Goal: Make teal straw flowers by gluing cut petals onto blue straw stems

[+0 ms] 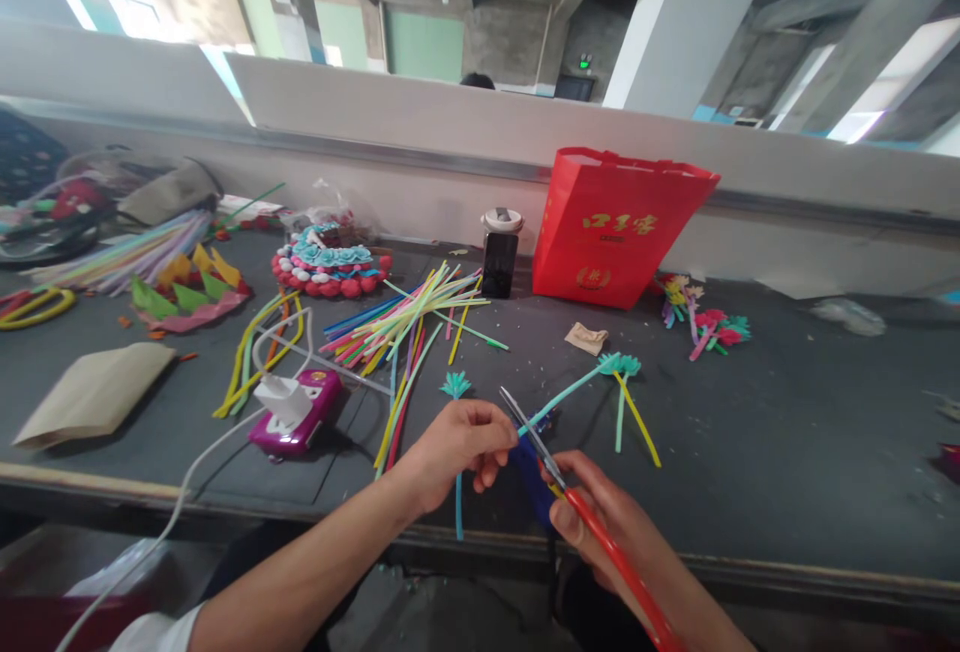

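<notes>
My left hand (pixel 472 437) pinches the near end of a light teal stem (pixel 566 395), whose far end reaches a teal flower head (pixel 621 364) on the table. My right hand (pixel 600 507) is closed on red-handled scissors (pixel 619 562); their blades are parted and point up and left, right beside my left fingertips and the stem. A second teal flower (pixel 456 385) with a blue stem lies behind and under my left hand. A yellow stem (pixel 645 419) lies below the flower head. Something dark blue sits partly hidden between my hands.
Colourful fuzzy stems (pixel 420 317) are heaped mid-table. A purple power strip (pixel 307 417) with a white cable is at left. Behind stand a red bag (pixel 615 232), a phone (pixel 499 265) and a lidded cup (pixel 502 220). Small flowers (pixel 720 330) lie at right; a brown envelope (pixel 97 390) lies far left.
</notes>
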The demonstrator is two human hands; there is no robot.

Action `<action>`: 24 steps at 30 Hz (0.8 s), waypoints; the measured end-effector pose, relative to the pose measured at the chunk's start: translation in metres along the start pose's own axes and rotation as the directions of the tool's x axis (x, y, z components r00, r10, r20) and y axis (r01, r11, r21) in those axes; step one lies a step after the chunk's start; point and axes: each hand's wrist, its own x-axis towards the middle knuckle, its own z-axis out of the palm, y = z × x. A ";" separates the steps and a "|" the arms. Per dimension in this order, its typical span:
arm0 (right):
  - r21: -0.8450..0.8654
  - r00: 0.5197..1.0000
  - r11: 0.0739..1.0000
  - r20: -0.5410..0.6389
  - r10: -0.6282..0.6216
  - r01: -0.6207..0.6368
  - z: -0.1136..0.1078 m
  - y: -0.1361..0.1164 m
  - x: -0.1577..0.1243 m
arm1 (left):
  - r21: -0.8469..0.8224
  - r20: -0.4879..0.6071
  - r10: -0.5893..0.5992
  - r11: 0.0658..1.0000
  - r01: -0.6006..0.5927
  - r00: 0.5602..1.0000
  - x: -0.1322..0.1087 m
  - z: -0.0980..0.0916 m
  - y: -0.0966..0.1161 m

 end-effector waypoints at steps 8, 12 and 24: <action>0.031 0.985 0.996 -0.157 -0.078 0.084 0.005 0.001 0.006 | -0.054 -0.030 0.065 0.996 -0.067 0.997 0.001 -0.006 0.002; -0.154 0.902 0.962 -0.340 -0.265 0.225 0.008 0.003 0.010 | -0.294 -0.049 0.168 0.940 -0.175 0.985 0.003 -0.002 -0.004; -0.669 0.728 0.688 -0.317 -0.607 0.282 0.028 0.007 0.020 | -0.541 -0.091 0.242 0.802 -0.252 0.966 -0.003 0.018 -0.014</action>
